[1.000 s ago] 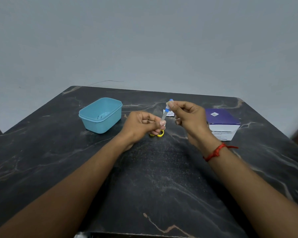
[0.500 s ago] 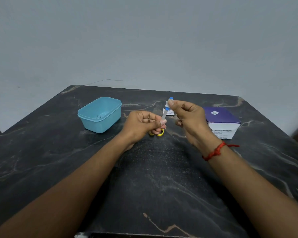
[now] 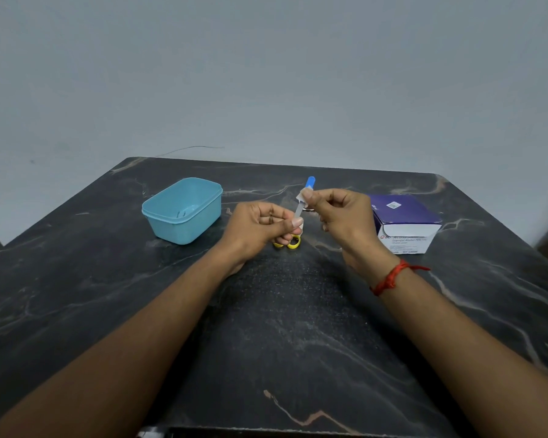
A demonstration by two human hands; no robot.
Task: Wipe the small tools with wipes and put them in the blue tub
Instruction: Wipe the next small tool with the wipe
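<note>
A slim grey tool with a blue end [image 3: 309, 182] is held tilted above the table's middle. My left hand [image 3: 260, 227] pinches its lower end. My right hand [image 3: 342, 216] grips its upper part through a small white wipe [image 3: 301, 197], just below the blue end. Small scissors with yellow handles [image 3: 290, 243] lie on the table under my left hand, partly hidden. The blue tub [image 3: 184, 210] stands to the left of my hands; a thin dark thing lies on its floor.
A purple and white box of alcohol swabs [image 3: 404, 224] stands right of my right hand. A small white packet [image 3: 309, 209] lies behind my hands, mostly hidden. The dark marble table [image 3: 282, 327] ends at a grey wall behind.
My right hand with the wipe has slid slightly along the tool; otherwise both hands stay in place.
</note>
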